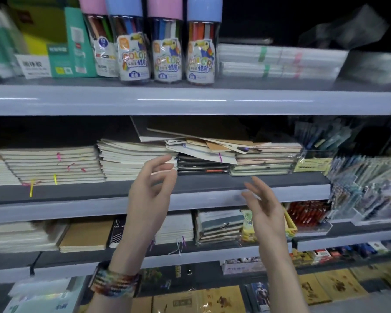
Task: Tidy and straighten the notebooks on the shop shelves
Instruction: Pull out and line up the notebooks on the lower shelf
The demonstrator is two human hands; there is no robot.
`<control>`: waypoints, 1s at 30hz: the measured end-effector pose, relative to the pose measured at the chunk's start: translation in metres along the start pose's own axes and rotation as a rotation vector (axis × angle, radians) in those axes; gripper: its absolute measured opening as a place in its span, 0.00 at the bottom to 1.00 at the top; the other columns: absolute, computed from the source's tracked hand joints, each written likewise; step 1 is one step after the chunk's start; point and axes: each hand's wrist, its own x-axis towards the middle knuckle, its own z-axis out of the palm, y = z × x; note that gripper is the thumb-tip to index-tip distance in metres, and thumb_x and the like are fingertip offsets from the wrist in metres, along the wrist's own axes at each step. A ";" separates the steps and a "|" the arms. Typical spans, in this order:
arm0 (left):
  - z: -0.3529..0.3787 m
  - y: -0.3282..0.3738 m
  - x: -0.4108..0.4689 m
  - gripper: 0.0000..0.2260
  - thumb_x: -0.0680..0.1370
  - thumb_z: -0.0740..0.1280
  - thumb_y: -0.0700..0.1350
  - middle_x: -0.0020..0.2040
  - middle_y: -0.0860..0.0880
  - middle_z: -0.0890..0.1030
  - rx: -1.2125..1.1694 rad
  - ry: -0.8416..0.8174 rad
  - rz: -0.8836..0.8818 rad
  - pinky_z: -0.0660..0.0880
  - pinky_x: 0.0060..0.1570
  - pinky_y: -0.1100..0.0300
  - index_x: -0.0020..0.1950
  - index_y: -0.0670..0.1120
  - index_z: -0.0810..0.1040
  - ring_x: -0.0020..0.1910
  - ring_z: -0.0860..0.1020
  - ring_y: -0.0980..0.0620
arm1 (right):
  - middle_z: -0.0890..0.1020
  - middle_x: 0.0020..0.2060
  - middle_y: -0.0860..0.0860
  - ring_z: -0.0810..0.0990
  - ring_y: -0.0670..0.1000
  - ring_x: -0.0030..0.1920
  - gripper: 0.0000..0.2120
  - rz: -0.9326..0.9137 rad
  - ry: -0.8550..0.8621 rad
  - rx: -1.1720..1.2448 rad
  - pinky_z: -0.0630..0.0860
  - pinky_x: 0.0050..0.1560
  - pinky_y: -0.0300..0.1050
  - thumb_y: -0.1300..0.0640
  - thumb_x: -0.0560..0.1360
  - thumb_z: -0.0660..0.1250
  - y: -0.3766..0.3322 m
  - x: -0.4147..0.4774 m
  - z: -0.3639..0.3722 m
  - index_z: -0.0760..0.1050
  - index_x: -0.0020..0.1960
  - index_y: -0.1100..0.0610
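- The loose notebooks (pixel 203 145) lay skewed in a heap on the middle shelf (pixel 212 184). They rested on the dark stack (pixel 201 166) and the pastel stack (pixel 264 161) beside it, and a few leaned against the back.
- Just left of them, the white stack (pixel 127 159) had fanned edges. The far stack (pixel 52 166) sat stepped, with ribbons trailing over the front.
- Your left hand (pixel 149 197) hovered at the white stack's right corner, fingers loosely spread and holding nothing. I could not tell whether the fingertips touched the covers.
- Your right hand (pixel 266 208) hung in front of the shelf lip below the pastel stack. Its fingers were spread and empty, apart from everything.
- The heap looked top-heavy and unevenly propped. Pulling one book from under it would likely have slid the rest off the front.
- Squaring the white stack with one hand could have pushed its far edge into the dark stack and tipped the heap.
- A ribbon caught between covers could have dragged a neighbouring book out.
- The clear box (pixel 314 159) stood just beside the pastel stack, and a hard shove rightward could have knocked it.
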 end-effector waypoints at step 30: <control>-0.001 0.036 0.096 0.23 0.79 0.64 0.58 0.29 0.52 0.63 0.941 0.000 -0.078 0.62 0.58 0.49 0.31 0.47 0.62 0.40 0.66 0.46 | 0.76 0.56 0.32 0.73 0.21 0.48 0.19 -0.078 0.122 -0.034 0.71 0.42 0.21 0.55 0.80 0.68 -0.043 0.080 0.031 0.73 0.70 0.48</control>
